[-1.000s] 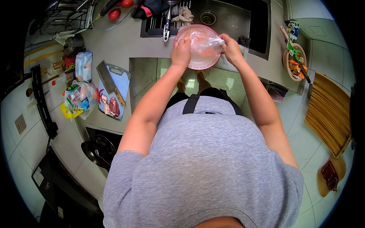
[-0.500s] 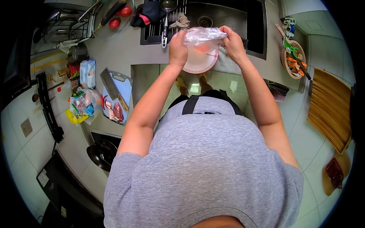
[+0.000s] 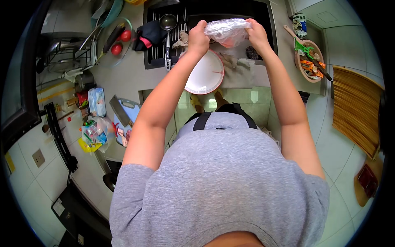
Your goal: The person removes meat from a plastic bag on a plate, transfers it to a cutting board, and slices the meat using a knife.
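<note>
Clear plastic bag (image 3: 225, 29) held betw. L hand (image 3: 199, 40) & R hand (image 3: 258, 37), over the sink (image 3: 242, 8).
One end is gripped per hand, fingers curled round the film; grip best kept even & ends level, bulk centred, so nothing is tipped out. Something pinkish-orange (image 3: 231, 41) is seen thru the film (what exactly, can't be told). Just below L hand, partly hidden by L forearm (image 3: 168, 88), a red-rimmed bowl (image 3: 205, 76) is seen at the counter (image 3: 152, 78) edge. Well left of L hand, tomatoes (image 3: 117, 50) & an aubergine (image 3: 112, 39) are held in a glass bowl (image 3: 126, 54); right of R hand, orange wrappers (image 3: 307, 65) etc. are held in a pink basin (image 3: 298, 66).
</note>
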The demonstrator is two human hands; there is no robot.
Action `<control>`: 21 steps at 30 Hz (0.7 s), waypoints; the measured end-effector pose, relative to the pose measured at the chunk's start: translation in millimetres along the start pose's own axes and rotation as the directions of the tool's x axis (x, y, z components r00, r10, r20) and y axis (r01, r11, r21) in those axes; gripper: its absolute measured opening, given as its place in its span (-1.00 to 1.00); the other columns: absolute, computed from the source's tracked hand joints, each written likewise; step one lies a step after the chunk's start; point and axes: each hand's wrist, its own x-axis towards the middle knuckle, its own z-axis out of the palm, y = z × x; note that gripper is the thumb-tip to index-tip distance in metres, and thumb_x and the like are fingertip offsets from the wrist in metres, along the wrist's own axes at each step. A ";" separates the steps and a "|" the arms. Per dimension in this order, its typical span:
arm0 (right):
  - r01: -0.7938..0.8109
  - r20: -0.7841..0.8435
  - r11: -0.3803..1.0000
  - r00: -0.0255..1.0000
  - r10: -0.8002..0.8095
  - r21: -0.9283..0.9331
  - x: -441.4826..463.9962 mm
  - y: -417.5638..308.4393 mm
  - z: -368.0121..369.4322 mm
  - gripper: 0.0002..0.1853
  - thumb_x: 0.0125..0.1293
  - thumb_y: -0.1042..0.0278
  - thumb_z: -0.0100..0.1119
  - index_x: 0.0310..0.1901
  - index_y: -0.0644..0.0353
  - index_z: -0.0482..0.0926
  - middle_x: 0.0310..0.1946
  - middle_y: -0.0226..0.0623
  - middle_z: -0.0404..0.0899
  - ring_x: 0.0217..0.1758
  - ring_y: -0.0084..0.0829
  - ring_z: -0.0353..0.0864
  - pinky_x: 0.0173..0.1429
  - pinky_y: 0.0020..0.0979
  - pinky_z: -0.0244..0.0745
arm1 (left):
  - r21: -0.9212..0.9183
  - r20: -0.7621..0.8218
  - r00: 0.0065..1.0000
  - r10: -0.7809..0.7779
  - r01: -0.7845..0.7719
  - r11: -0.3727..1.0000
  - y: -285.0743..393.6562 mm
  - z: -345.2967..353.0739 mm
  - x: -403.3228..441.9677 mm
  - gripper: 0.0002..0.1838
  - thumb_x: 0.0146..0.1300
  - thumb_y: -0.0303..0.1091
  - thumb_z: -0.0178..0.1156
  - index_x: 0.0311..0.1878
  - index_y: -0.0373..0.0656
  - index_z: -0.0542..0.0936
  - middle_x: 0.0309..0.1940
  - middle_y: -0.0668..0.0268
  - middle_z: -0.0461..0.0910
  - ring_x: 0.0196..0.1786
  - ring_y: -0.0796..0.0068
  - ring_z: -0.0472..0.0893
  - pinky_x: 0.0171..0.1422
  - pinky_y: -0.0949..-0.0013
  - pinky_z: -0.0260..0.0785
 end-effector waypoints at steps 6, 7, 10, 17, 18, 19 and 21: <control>-0.091 0.037 0.983 0.995 0.098 -0.160 54.3 73.0 2.5 -0.78 0.35 0.43 0.07 -0.04 0.26 0.60 -0.30 -0.26 0.65 -0.25 -0.36 0.63 -0.16 -0.29 0.51 | 0.082 0.150 0.952 -0.267 0.257 0.963 -3.4 46.8 34.2 -0.71 0.13 -0.57 0.18 -0.05 -0.25 0.55 -0.24 -0.02 0.65 -0.16 -0.03 0.63 0.02 0.17 0.43; -0.097 0.036 0.974 0.994 0.106 -0.204 64.9 88.5 6.7 -0.77 0.32 0.37 0.10 -0.07 0.23 0.62 -0.25 -0.13 0.68 -0.16 -0.18 0.66 -0.06 -0.21 0.52 | 0.086 0.161 0.951 -0.264 0.253 0.964 -5.7 53.5 37.7 -0.71 0.13 -0.57 0.18 -0.05 -0.25 0.55 -0.24 -0.02 0.65 -0.16 -0.03 0.63 0.02 0.17 0.43; -0.106 0.047 0.964 0.992 0.121 -0.242 78.5 113.5 12.8 -0.75 0.27 0.23 0.17 -0.11 0.17 0.66 -0.20 -0.02 0.71 -0.05 0.04 0.67 0.06 -0.09 0.51 | 0.041 0.153 0.932 -0.330 0.328 0.944 -15.0 71.7 48.6 -0.76 0.18 -0.54 0.21 -0.05 -0.28 0.56 -0.24 0.08 0.66 -0.20 0.19 0.65 -0.03 0.22 0.46; -0.317 0.067 0.929 0.949 0.309 0.191 72.5 139.2 27.4 -0.67 0.17 0.30 0.29 -0.03 0.18 0.63 -0.16 -0.11 0.73 -0.03 -0.10 0.70 0.04 -0.20 0.56 | -0.220 0.367 0.710 -0.601 0.694 0.685 -11.7 92.6 64.3 -0.66 0.36 -0.49 0.17 0.18 -0.23 0.44 -0.12 0.18 0.63 -0.19 0.33 0.68 -0.22 0.31 0.60; -0.244 0.013 0.965 0.970 0.243 0.099 64.3 138.8 25.9 -0.57 0.16 0.32 0.33 0.09 0.16 0.56 -0.06 -0.13 0.69 -0.09 -0.19 0.70 0.04 -0.25 0.60 | -0.216 0.367 0.706 -0.606 0.698 0.683 -6.5 93.4 63.6 -0.66 0.36 -0.49 0.17 0.18 -0.23 0.44 -0.12 0.18 0.63 -0.19 0.33 0.68 -0.22 0.31 0.60; -0.169 -0.035 0.986 0.985 0.169 0.002 55.8 138.1 25.0 -0.46 0.16 0.34 0.38 0.20 0.14 0.48 0.04 -0.16 0.64 -0.14 -0.28 0.70 0.04 -0.30 0.63 | -0.230 0.401 0.652 -0.644 0.752 0.618 -0.8 93.1 62.9 -0.60 0.37 -0.48 0.17 0.25 -0.24 0.39 -0.10 0.17 0.63 -0.18 0.30 0.69 -0.21 0.28 0.61; -0.165 0.006 0.981 0.986 0.167 -0.100 39.0 135.2 24.0 -0.37 0.07 0.27 0.43 0.22 0.12 0.46 0.04 -0.16 0.64 -0.03 -0.23 0.68 0.10 -0.26 0.60 | -0.187 0.452 0.587 -0.672 0.799 0.572 -9.5 98.7 63.1 -0.49 0.40 -0.47 0.14 0.37 -0.28 0.28 -0.05 0.10 0.61 -0.17 0.23 0.70 -0.14 0.18 0.64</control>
